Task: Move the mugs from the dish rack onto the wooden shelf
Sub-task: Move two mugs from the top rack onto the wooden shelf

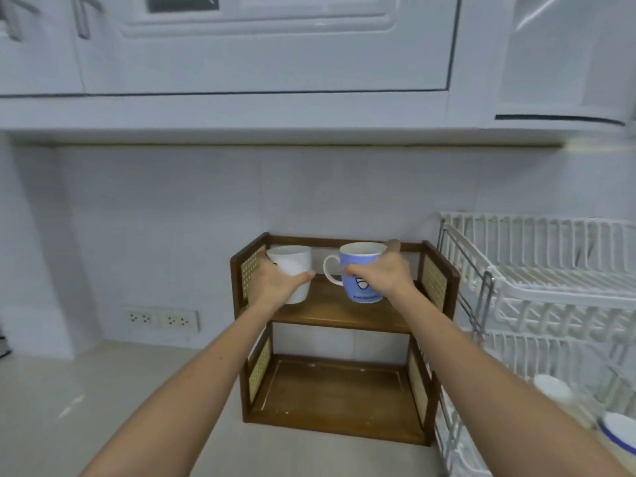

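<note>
A dark wooden shelf (330,316) with two tiers and cane side panels stands on the counter against the tiled wall. My left hand (280,287) grips a white mug (292,266) at the left of the top tier. My right hand (383,271) grips a blue mug (361,287) with a white handle at the right of the top tier. Both mugs are upright, at or just above the top board; whether they touch it I cannot tell. The white dish rack (537,290) stands right of the shelf.
The shelf's lower tier (334,390) holds nothing. Two more pieces of white crockery (554,390) sit low in the dish rack at the right edge. Wall sockets (161,319) are left of the shelf. White cabinets (241,63) hang overhead. Beige counter (103,401) extends to the left.
</note>
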Tool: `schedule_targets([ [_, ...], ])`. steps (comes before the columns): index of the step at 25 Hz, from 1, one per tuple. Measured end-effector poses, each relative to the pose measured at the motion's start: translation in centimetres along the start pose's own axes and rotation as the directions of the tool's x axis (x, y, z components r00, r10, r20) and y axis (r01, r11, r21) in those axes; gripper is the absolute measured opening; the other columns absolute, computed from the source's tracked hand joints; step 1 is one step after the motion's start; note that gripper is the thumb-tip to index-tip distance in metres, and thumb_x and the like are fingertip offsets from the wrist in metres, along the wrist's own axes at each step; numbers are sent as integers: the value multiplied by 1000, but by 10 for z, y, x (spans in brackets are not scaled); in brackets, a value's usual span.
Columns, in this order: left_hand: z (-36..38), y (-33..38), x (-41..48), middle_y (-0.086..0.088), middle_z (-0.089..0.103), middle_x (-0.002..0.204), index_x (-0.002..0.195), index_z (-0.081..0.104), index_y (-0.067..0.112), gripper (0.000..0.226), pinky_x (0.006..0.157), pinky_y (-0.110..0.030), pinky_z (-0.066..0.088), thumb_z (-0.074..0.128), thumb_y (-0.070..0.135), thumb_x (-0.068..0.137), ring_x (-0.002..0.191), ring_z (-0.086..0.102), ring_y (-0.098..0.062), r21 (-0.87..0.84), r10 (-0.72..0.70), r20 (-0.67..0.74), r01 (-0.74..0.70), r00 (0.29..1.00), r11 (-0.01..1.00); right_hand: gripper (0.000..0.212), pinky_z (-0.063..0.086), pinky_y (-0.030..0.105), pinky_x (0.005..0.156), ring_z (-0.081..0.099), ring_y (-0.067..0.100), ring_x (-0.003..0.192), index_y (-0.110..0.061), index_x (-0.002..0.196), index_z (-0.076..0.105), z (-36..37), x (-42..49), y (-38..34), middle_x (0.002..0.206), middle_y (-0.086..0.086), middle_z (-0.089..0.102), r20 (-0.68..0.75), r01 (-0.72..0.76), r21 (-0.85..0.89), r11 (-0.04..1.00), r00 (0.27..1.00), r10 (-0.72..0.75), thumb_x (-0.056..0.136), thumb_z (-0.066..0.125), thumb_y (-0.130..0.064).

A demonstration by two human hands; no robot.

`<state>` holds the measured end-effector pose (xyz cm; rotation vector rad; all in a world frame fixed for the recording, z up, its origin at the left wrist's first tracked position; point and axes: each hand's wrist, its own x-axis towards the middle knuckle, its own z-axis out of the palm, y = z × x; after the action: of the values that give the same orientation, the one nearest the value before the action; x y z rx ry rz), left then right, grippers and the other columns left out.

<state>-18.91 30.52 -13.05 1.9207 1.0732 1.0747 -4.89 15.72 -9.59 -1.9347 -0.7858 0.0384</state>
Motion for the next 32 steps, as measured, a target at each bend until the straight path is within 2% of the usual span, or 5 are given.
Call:
schedule_targets([
  [9, 41, -22, 36, -14, 61, 122, 136, 30, 13, 107, 79, -43, 55, 74, 68, 55, 105, 62, -36, 124, -51, -177, 73, 983, 990, 89, 49, 32, 77, 52, 22, 105, -20, 121, 37, 60, 47, 39, 107, -2, 50, -2, -15, 70, 997, 1000, 15, 52, 89, -40],
  [21, 61, -36, 35, -15, 50, 133, 139, 28, 12, 110, 84, -43, 50, 72, 70, 57, 118, 52, -34, 223, 54, -271, 8, 961, 975, 85, 46, 26, 76, 53, 19, 106, -17, 127, 39, 73, 58, 53, 117, 2, 55, 44, 2, 143, 990, 999, -9, 60, 87, -38],
  [26, 56, -33, 21, -18, 40, 139, 146, 19, 11, 109, 95, -45, 45, 79, 53, 65, 126, 42, -35, 106, 60, -215, -37, 975, 994, 87, 43, 26, 84, 52, 22, 117, -15, 134, 33, 68, 45, 52, 127, 6, 54, 114, -39, 216, 976, 993, 15, 66, 85, -33],
  [29, 56, -29, -16, -19, 35, 143, 146, 22, 8, 91, 103, -44, 38, 75, 32, 76, 130, 38, -34, 66, 136, -278, -123, 951, 990, 78, 38, 25, 86, 47, 24, 125, -12, 140, 31, 53, 10, 58, 139, 9, 49, 18, -9, 140, 990, 1000, 7, 79, 74, -35],
  [32, 61, -32, -72, -13, 32, 146, 144, 26, 11, 74, 107, -42, 39, 68, 17, 83, 132, 38, -28, -8, 214, -195, -220, 957, 976, 77, 24, 21, 107, 30, 21, 140, -12, 149, 21, 28, -42, 74, 154, 8, 31, -46, 89, 1, 996, 995, -89, 88, 65, -28],
])
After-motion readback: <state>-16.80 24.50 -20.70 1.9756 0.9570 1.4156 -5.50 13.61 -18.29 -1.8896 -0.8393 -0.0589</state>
